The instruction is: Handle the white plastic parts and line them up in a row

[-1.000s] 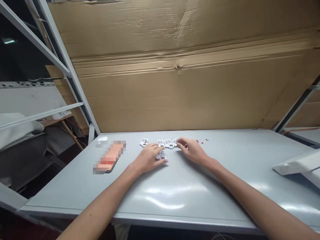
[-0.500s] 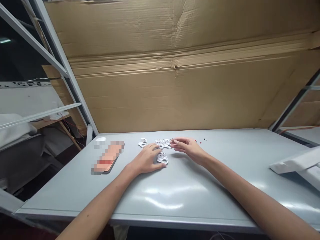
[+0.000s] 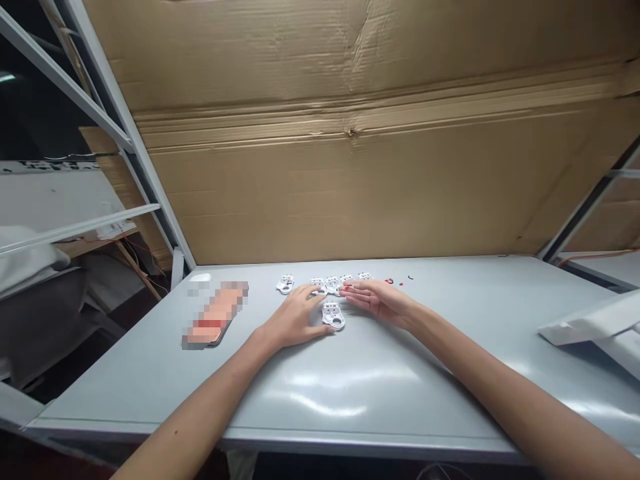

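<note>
My left hand (image 3: pixel 295 319) rests on the grey table (image 3: pixel 350 380), thumb and fingers closed around the left edge of a white plastic part (image 3: pixel 334 315) with holes. My right hand (image 3: pixel 379 300) lies low over the table just right of that part, fingers stretched out together and pointing left, holding nothing that I can make out. Behind both hands runs a row of several similar white parts (image 3: pixel 333 284), with one more white part (image 3: pixel 285 285) set apart to the left.
A blurred orange flat object (image 3: pixel 216 315) lies at the table's left. Small red bits (image 3: pixel 391 281) and a black bit (image 3: pixel 410 277) sit behind my right hand. A white object (image 3: pixel 590 323) is at the right edge. A cardboard sheet (image 3: pixel 350 167) stands behind, a metal frame (image 3: pixel 125 133) to the left.
My right hand has dropped from the row of parts and come nearer, its fingers now stretched flat. The white part at my left hand has slid slightly right and into full view.
</note>
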Action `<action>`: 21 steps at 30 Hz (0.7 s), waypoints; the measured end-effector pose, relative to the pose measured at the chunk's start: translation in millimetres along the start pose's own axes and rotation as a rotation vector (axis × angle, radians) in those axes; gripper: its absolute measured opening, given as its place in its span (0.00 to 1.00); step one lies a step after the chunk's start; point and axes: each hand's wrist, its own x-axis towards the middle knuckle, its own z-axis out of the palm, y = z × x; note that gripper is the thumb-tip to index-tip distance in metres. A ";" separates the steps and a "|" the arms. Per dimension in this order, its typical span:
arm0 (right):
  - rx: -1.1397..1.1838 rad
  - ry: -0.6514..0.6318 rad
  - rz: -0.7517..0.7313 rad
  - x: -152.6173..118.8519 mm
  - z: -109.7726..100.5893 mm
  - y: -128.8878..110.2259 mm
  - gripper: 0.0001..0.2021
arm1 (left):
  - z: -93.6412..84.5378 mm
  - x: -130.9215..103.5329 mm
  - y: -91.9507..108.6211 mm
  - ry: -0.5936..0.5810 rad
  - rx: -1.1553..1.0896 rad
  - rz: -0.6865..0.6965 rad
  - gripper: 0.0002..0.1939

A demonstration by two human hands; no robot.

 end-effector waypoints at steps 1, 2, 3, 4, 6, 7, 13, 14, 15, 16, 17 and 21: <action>0.002 -0.005 -0.005 -0.5 -0.1 -0.1 0.04 | -0.9 -0.1 -0.2 -0.002 0.001 0.009 0.30; 0.000 -0.011 -0.012 -1.2 -0.1 0.0 0.04 | -1.4 -0.1 0.0 -0.003 -0.001 0.015 0.29; -0.003 -0.016 -0.015 -2.0 0.1 0.2 0.05 | -1.5 0.0 0.5 -0.003 -0.006 0.018 0.28; -0.011 -0.023 -0.020 -2.9 0.4 0.5 0.05 | -1.2 0.3 1.1 0.001 -0.012 0.015 0.27; -0.053 -0.057 -0.038 -4.4 1.8 1.4 0.07 | 0.4 1.2 2.5 0.018 -0.018 0.002 0.24; -0.086 -0.076 -0.054 -5.0 2.9 2.1 0.09 | 1.5 1.8 3.0 0.030 -0.019 -0.005 0.23; -0.308 -0.017 -0.201 -5.4 10.5 5.2 0.13 | 5.6 3.5 -0.1 0.064 -0.035 0.007 0.18; -0.381 -0.001 -0.256 -4.9 10.7 5.8 0.12 | 5.5 3.5 -1.3 0.064 -0.040 0.012 0.18; -0.473 0.014 -0.322 -4.2 10.4 6.5 0.11 | 5.1 3.4 -2.5 0.064 -0.044 0.015 0.18; -0.572 0.029 -0.388 -3.5 9.8 7.6 0.11 | 4.6 3.4 -3.7 0.062 -0.046 0.018 0.18; -0.664 0.042 -0.446 -2.7 8.9 8.9 0.11 | 4.1 3.3 -4.7 0.059 -0.050 0.021 0.18; -0.858 0.024 -0.566 -0.6 4.9 16.3 0.09 | 2.1 3.2 -7.4 0.042 -0.072 0.033 0.18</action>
